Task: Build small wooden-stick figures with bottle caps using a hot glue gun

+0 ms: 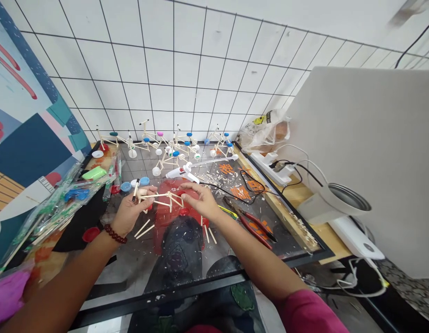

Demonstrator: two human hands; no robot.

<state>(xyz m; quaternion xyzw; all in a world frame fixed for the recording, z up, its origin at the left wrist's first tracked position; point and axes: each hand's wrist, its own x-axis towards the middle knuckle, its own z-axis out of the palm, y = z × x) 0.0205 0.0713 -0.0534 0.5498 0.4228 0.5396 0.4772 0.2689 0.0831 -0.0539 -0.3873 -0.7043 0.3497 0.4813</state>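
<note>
Between my two hands is a small stick frame, made of pale wooden sticks joined together, with a dark-tipped stick at its left end. My left hand has its fingers closed on that left end. At the right end, my right hand pinches the frame beside a red bottle cap; whether the cap is attached I cannot tell. Loose wooden sticks lie below the frame. Just beyond my hands rests a white glue gun.
Several similar stick models with coloured bottle caps stand along the back of the glass table. Red-handled pliers, a black cable and wood chips lie to the right. A power strip and a metal can are farther right; plastic packets are left.
</note>
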